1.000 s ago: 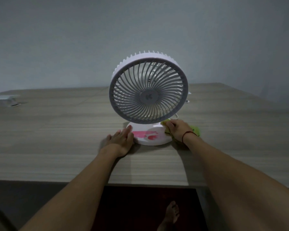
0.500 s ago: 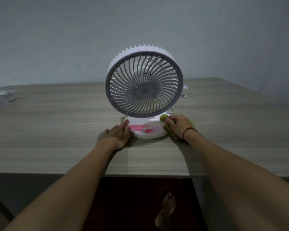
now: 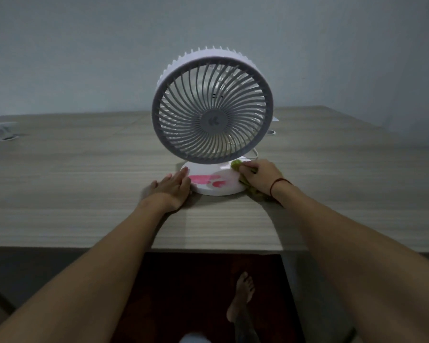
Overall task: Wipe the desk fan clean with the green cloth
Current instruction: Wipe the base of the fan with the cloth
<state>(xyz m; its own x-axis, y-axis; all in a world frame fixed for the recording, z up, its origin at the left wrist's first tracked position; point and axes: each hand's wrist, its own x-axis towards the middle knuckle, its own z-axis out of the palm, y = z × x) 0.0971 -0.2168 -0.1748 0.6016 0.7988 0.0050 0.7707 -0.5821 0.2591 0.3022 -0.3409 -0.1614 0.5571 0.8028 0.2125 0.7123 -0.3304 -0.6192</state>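
A white desk fan (image 3: 212,112) with a grey round grille stands upright on the wooden desk (image 3: 84,184), its round white base (image 3: 223,181) marked with pink shapes. My left hand (image 3: 170,189) lies flat on the desk, fingers apart, fingertips touching the base's left edge. My right hand (image 3: 260,177) presses a crumpled green cloth (image 3: 238,167) against the right side of the base, just under the grille. Part of the cloth is hidden under that hand.
A thin white cable (image 3: 254,154) runs from behind the fan on the right. A pale object (image 3: 3,131) sits at the desk's far left. The desk's near edge is close to me; a bare foot (image 3: 242,298) stands on the dark red floor below.
My right hand has slid the green cloth a little up and inward along the base's right side. The left hand stays at the base's left edge. The view has shifted slightly.
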